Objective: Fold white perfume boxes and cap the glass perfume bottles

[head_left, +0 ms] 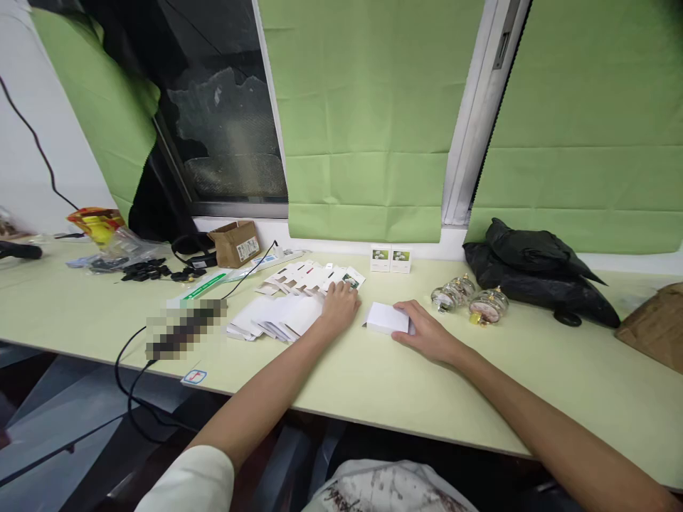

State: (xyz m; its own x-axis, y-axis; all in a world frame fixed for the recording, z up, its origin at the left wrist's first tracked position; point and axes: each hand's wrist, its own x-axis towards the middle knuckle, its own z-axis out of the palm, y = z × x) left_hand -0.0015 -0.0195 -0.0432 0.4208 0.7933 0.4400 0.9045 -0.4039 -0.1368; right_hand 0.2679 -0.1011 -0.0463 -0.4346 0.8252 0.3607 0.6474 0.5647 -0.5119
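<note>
The right hand holds the white box between thumb and fingers at its right end; the thumb is at the near edge, the fingers at the far corner. The box sits on the table in front of the person, between the two hands and apart from the left. The left hand is palm down with bent fingers at the right end of the flat cartons; whether it grips one cannot be told. These cartons overlap in a fanned row. A second stack, the blank sheets, lies nearer the person, just left of the left wrist. Two picture boxes stand side by side at the back of the table, near the wall. The ornaments lie right of the right hand, well apart from the box. Behind them is the black bag. The brown box stands at back left, beyond the cartons.
</note>
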